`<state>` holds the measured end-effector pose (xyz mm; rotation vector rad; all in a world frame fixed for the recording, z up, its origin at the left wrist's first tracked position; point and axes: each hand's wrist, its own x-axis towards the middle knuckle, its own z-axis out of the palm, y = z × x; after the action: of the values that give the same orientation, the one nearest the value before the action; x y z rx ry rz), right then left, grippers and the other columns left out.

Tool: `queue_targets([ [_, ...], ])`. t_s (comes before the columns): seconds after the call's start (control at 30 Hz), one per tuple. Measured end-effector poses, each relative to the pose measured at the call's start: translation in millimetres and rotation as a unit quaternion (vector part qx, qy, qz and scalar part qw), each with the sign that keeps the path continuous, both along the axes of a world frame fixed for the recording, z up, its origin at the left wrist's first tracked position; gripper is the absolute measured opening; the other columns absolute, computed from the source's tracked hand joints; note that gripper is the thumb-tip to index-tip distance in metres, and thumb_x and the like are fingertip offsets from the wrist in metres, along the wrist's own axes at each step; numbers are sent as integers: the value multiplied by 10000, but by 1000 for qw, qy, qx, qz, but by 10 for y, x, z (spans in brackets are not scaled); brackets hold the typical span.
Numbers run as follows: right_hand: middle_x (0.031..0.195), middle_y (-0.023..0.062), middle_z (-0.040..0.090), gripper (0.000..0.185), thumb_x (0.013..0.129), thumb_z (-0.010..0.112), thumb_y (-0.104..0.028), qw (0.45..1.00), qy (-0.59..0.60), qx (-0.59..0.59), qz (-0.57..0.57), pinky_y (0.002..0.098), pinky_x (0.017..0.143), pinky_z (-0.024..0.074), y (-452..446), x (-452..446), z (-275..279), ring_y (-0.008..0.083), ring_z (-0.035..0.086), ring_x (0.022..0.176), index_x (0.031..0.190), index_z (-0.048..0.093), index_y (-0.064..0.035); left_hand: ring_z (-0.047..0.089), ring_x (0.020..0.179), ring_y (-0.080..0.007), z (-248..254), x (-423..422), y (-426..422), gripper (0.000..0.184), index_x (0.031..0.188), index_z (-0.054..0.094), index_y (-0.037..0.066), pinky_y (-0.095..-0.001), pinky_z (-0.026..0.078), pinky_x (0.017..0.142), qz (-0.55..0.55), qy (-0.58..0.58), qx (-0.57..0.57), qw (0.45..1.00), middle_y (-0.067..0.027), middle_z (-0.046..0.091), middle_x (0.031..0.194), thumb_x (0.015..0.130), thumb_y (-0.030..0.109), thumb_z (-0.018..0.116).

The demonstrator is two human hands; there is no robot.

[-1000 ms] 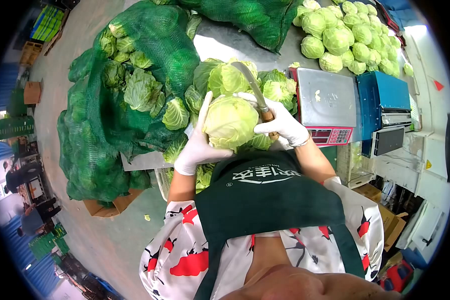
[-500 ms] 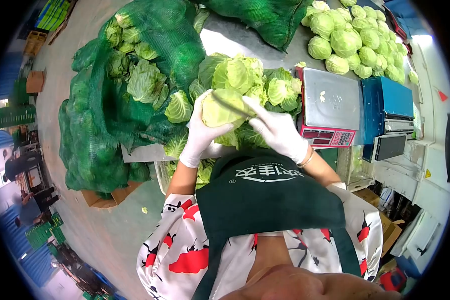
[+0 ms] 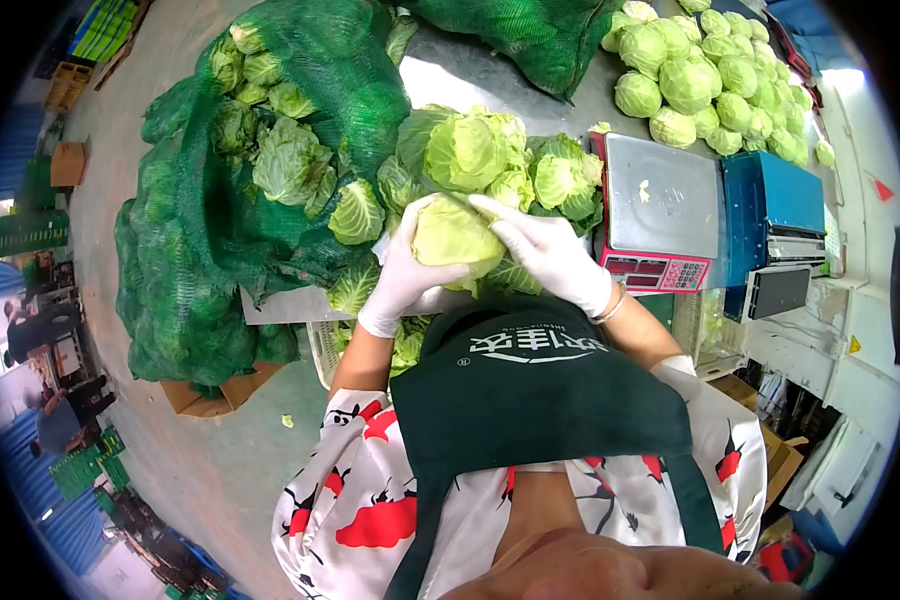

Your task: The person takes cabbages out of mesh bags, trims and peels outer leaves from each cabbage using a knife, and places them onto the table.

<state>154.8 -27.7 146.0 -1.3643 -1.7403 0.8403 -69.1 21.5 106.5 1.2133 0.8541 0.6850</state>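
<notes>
A pale green cabbage (image 3: 457, 238) rests in my left hand (image 3: 402, 275), whose gloved fingers and thumb wrap round its left and lower sides. My right hand (image 3: 555, 258), also in a white glove, is closed at the cabbage's right side, with fingertips against its upper right edge. It grips a knife, which is now almost wholly hidden; its dark blade showed clearly half a second ago. Just beyond, a heap of cabbages with loose leaves (image 3: 467, 150) lies on the table. Another cabbage (image 3: 357, 213) sits left of my left hand.
Green mesh sacks (image 3: 340, 90) of cabbages stand at the left. To the right are a red-edged scale (image 3: 665, 200) and a blue machine (image 3: 775, 205). Trimmed cabbages (image 3: 690, 85) are piled at the back right. A crate (image 3: 323, 352) sits below the table edge.
The knife blade has gone from lying across the cabbage's face to its upper right edge, mostly out of sight. The cabbage has turned and shifted slightly right in my left hand.
</notes>
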Motion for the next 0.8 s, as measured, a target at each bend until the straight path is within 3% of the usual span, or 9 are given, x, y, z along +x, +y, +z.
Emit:
queue_targets([
  [0.1,648,-25,569,369,1081,470,-346,915,315,-252,-21,233,458,398,-7,90,141,66,488,494,1257,655,-80,542,1258,-202,23,19,30,942,1431,411,35,-357,435,1089,-8,-79,25,997,-114,561,1352,628,129,896],
  [0.13,627,-18,556,357,1080,463,-369,915,314,-246,-66,228,452,382,6,157,230,71,480,480,1114,654,-70,535,1280,-197,37,20,47,1041,1453,388,10,-357,412,1113,-10,-74,9,997,-94,545,1365,591,266,913],
  [0.23,565,-16,510,469,1076,427,-448,886,394,-88,-227,224,427,336,171,427,472,70,446,441,803,556,-88,528,1280,-210,9,-44,51,970,1444,403,26,-366,416,1108,-16,-96,24,995,-117,553,1371,601,132,870],
  [0.3,547,-15,502,499,1079,397,-468,856,445,-9,-263,228,415,321,272,637,447,71,423,416,814,570,-82,526,1285,-213,-74,-78,46,971,1452,398,26,-363,415,1108,-6,-114,3,994,-116,551,1373,607,147,860],
  [0.33,559,0,504,492,1081,396,-457,861,429,-64,-265,226,424,327,230,751,438,68,435,433,791,544,-87,525,1288,-214,-117,-82,53,971,1456,395,26,-361,415,1108,-2,-123,-7,992,-115,550,1374,610,154,855],
  [0.43,718,93,669,537,991,586,-449,983,-107,-77,-126,284,569,504,285,683,4,137,612,586,1264,622,12,525,1293,-227,-131,-48,26,973,1475,380,22,-365,414,1111,27,-114,-52,992,-118,546,1381,632,180,840],
  [0.5,800,138,713,694,916,695,-436,968,-144,-148,-143,301,663,545,203,561,-245,164,665,668,1438,509,-19,528,1296,-239,-278,-55,14,972,1487,370,19,-369,412,1118,46,-133,-77,987,-125,542,1390,649,187,834],
  [0.57,843,161,721,691,878,735,-450,944,96,-260,-177,296,710,553,176,453,149,189,699,732,1403,551,-40,552,1277,-250,-162,-49,-1,907,1478,384,13,-387,431,1107,43,-148,-104,983,-134,552,1384,695,167,816],
  [0.8,867,82,616,286,898,714,-222,995,-58,38,-76,343,690,538,88,139,20,265,651,756,1164,686,-120,582,1192,-217,57,140,-3,825,1428,438,32,-355,485,1031,-41,-19,-47,998,-107,577,1315,694,72,810],
])
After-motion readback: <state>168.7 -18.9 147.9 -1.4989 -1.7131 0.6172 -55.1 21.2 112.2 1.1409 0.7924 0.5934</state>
